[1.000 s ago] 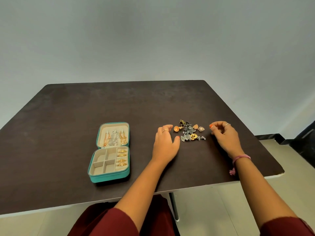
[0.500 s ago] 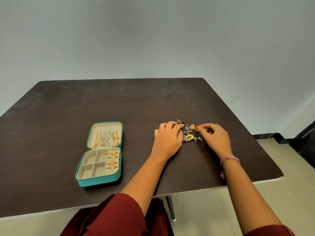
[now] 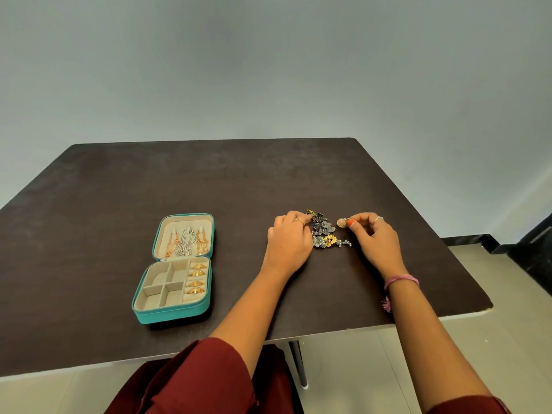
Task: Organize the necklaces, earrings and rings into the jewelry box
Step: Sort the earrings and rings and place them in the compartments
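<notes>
Teal jewelry box (image 3: 176, 309), lying open on the dark tabletop (image 3: 209, 180) at lower left of centre. Its raised lid holds the necklaces (image 3: 185, 242), gold and silver chains hanging side by side against the cream lining. In the base, the right-hand column holds four gold rings (image 3: 196, 278), one above the other; the remaining compartments (image 3: 162, 282), to the left of the rings, appear empty.

Right of centre, well apart from the box, a small heap of earrings (image 3: 327, 236) lies on the tabletop: dark metal pieces, a silver flower-shaped piece and a yellow flower-shaped one, with small beads trailing to the right. Individual pairs cannot be told apart at this size.

The left hand (image 3: 288, 242) rests palm down just left of the heap, its fingers curled onto the heap's upper left edge; whether they grip a piece cannot be told. The right hand (image 3: 375, 237) sits just right of the heap, thumb and forefinger pinched on a small round gold earring (image 3: 341, 222) held at the heap's upper right corner. A pink band (image 3: 401, 280) circles the right wrist, and dark red sleeves (image 3: 191, 380) fill the lower frame.

Progress, as judged from the layout: necklaces and rings appear stowed, while the earrings remain entirely outside the box. Sorting and transferring them to the empty compartments is the work left.
</notes>
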`<state>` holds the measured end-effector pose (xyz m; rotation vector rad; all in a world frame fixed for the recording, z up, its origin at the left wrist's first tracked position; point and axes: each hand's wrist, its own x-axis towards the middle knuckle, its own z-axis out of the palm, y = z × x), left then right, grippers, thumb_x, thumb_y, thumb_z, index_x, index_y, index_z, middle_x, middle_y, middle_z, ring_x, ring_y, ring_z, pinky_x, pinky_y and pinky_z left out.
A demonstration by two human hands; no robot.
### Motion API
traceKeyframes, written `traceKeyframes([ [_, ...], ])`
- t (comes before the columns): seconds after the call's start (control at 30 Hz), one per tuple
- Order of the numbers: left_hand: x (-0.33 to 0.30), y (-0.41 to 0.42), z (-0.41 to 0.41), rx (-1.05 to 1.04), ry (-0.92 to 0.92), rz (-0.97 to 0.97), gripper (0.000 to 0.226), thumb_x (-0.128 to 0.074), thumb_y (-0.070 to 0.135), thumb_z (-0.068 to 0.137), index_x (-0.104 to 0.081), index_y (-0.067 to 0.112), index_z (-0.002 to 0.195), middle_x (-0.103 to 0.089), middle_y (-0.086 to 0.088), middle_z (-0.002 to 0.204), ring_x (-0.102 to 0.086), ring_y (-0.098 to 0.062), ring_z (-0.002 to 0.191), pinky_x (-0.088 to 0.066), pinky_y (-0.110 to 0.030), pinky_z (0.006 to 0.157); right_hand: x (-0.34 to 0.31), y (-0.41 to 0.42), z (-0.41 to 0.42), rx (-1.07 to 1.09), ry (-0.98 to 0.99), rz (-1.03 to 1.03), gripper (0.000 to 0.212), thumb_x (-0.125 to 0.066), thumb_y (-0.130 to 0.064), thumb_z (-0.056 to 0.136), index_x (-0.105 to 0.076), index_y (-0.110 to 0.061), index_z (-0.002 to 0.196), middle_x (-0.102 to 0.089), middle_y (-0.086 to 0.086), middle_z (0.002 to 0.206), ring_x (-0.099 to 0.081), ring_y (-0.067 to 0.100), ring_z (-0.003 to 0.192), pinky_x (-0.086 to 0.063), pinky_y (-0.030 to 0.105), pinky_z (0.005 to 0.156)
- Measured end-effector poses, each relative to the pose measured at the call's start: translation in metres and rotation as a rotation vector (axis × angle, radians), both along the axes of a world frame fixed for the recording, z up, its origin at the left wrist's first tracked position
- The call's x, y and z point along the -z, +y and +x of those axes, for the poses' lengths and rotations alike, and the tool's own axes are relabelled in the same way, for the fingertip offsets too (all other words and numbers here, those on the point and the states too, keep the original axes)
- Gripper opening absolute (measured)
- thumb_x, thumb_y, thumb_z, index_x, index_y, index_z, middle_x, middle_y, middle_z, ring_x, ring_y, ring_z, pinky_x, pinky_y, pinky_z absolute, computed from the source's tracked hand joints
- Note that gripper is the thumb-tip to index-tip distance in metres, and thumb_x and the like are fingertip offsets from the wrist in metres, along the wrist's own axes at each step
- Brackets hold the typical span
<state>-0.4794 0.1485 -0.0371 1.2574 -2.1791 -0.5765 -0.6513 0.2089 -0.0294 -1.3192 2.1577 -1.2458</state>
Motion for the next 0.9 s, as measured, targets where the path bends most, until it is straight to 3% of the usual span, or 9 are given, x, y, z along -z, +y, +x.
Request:
traceKeyframes([
  [0.1, -0.002, 0.002, 0.004, 0.005, 0.154, 0.038, 0.038, -0.041, 0.010, 0.093, -0.058, 0.022, 0.126, -0.055, 0.008, 0.125, -0.039, -0.015, 0.122, -0.030, -0.031, 0.094, -0.003, 0.003, 0.001, 0.006, -0.040, -0.033, 0.009, -0.058, -0.027, 0.093, -0.065, -0.024, 0.098, -0.068, -0.009, 0.093, -0.059, -0.003, 0.085, -0.037, 0.009, 0.066],
  [0.2, -0.001, 0.004, 0.011, 0.008, 0.348, 0.062, 0.035, -0.048, 0.007, 0.089, -0.063, 0.023, 0.116, -0.059, 0.010, 0.118, -0.044, -0.012, 0.119, -0.035, -0.032, 0.100, -0.007, 0.007, -0.001, -0.012, -0.035, -0.051, 0.009, -0.059, -0.022, 0.093, -0.066, -0.022, 0.097, -0.072, -0.004, 0.087, -0.066, 0.005, 0.087, -0.043, 0.011, 0.073],
  [0.3, -0.003, 0.007, 0.017, -0.011, 0.557, 0.091, 0.029, -0.061, 0.007, 0.085, -0.066, 0.023, 0.108, -0.062, 0.014, 0.108, -0.053, 0.000, 0.108, -0.038, -0.019, 0.095, -0.016, 0.010, 0.000, -0.043, 0.043, -0.041, 0.011, -0.057, -0.019, 0.094, -0.067, -0.021, 0.099, -0.071, -0.002, 0.085, -0.066, 0.009, 0.084, -0.046, 0.015, 0.077],
  [0.37, -0.005, 0.009, 0.019, -0.026, 0.664, 0.130, 0.029, -0.070, 0.007, 0.081, -0.067, 0.024, 0.104, -0.064, 0.012, 0.103, -0.057, 0.006, 0.099, -0.041, -0.013, 0.091, -0.025, 0.013, 0.004, -0.070, 0.115, -0.054, 0.014, -0.056, -0.017, 0.095, -0.067, -0.020, 0.101, -0.069, -0.001, 0.084, -0.064, 0.005, 0.081, -0.045, 0.010, 0.075],
  [0.47, -0.006, 0.011, 0.022, -0.065, 0.777, 0.225, 0.027, -0.075, 0.010, 0.079, -0.067, 0.026, 0.099, -0.069, 0.010, 0.098, -0.063, 0.000, 0.098, -0.047, -0.018, 0.093, -0.043, 0.017, 0.013, -0.141, 0.142, -0.065, 0.016, -0.052, -0.014, 0.096, -0.066, -0.020, 0.103, -0.068, -0.004, 0.083, -0.061, -0.004, 0.078, -0.040, 0.000, 0.068],
  [0.57, -0.009, 0.017, 0.026, -0.103, 0.869, 0.287, 0.021, -0.072, 0.009, 0.082, -0.068, 0.023, 0.097, -0.071, 0.007, 0.098, -0.066, -0.007, 0.097, -0.050, -0.025, 0.092, -0.062, 0.020, 0.022, -0.271, 0.184, -0.016, 0.019, -0.049, -0.014, 0.097, -0.065, -0.022, 0.104, -0.069, -0.002, 0.082, -0.064, 0.001, 0.081, -0.041, 0.008, 0.071],
  [0.7, -0.018, 0.029, 0.032, -0.097, 0.993, 0.385, 0.021, -0.064, 0.008, 0.088, -0.066, 0.018, 0.107, -0.071, 0.005, 0.093, -0.067, -0.010, 0.093, -0.051, -0.021, 0.087, -0.080, 0.022, 0.032, -0.371, 0.243, 0.057, 0.016, -0.058, -0.020, 0.094, -0.065, -0.023, 0.108, -0.068, -0.006, 0.089, -0.064, 0.004, 0.082, -0.043, 0.009, 0.071],
  [0.9, -0.040, 0.032, 0.051, -0.010, 0.943, 0.437, 0.018, -0.060, 0.016, 0.093, -0.064, 0.025, 0.108, -0.070, 0.003, 0.098, -0.064, -0.004, 0.092, -0.048, -0.015, 0.081, -0.091, 0.023, 0.049, -0.397, -0.149, -0.074, 0.014, -0.072, -0.019, 0.083, -0.074, -0.016, 0.096, -0.073, -0.004, 0.082, -0.066, -0.003, 0.071, -0.046, 0.007, 0.062],
])
